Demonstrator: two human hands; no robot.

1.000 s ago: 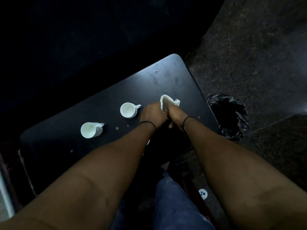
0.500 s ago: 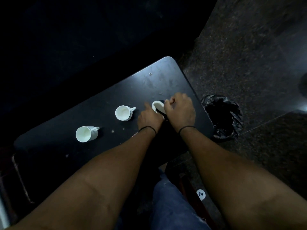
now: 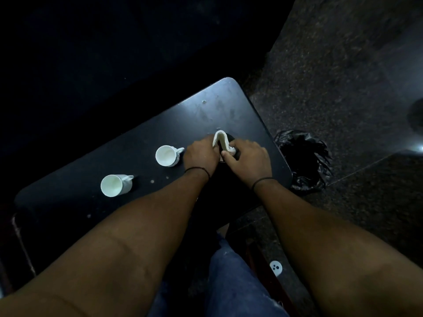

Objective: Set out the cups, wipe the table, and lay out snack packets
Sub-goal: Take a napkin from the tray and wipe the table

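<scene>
Smooth black rounded-corner table [image 3: 142,143], mid-frame, speckled with crumbs | two glossy white ceramic handled cups [image 3: 168,155] [image 3: 115,185] left of centre | one soft white folded cloth [image 3: 221,141] at centre, pinched by left hand [image 3: 201,157] and right hand [image 3: 248,160] | one crinkled black bin bag [image 3: 302,161] right.

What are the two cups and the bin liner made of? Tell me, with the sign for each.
Cups: likely glazed ceramic, judging by their smooth white walls and moulded handles. Bin liner: thin black plastic, crinkled and faintly glossy.
</scene>
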